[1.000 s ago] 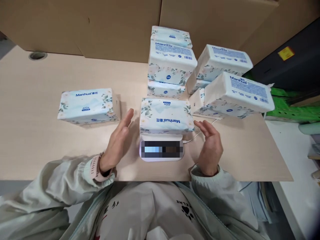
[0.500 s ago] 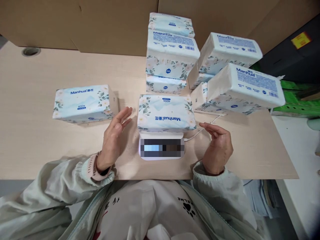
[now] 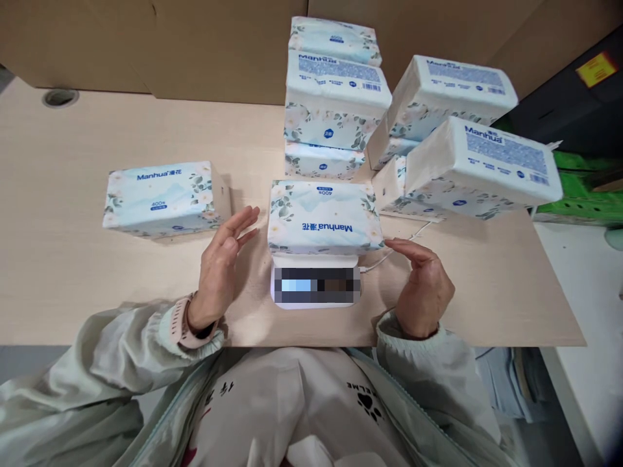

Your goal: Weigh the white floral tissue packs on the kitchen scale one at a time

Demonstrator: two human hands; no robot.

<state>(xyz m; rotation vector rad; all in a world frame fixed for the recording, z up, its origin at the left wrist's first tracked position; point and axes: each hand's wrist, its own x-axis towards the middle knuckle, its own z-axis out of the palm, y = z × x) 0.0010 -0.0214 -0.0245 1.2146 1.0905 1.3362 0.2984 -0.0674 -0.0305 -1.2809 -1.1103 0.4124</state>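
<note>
A tissue pack (image 3: 325,217) with a floral print lies on a small white scale (image 3: 316,261), its lettering upside down to me. The scale's display is blurred out. To the left of the pack, my left hand (image 3: 220,272) is open, fingers stretched forward, holding nothing and apart from the pack. My right hand (image 3: 422,285) is open on the other side, its fingertips close to the pack's right corner; whether they touch it I cannot tell. Another tissue pack (image 3: 158,198) sits on the table beyond my left hand.
Several stacked tissue packs (image 3: 335,97) stand behind the scale, and more piled packs (image 3: 481,168) are at the back right. A white cable (image 3: 396,250) runs from the scale. Cardboard (image 3: 219,52) walls the back of the table (image 3: 160,279). A green crate (image 3: 577,194) is at the right.
My right fingertips are slightly closer to the pack on the scale. The view has shifted a little; the packs and my left hand stay in place.
</note>
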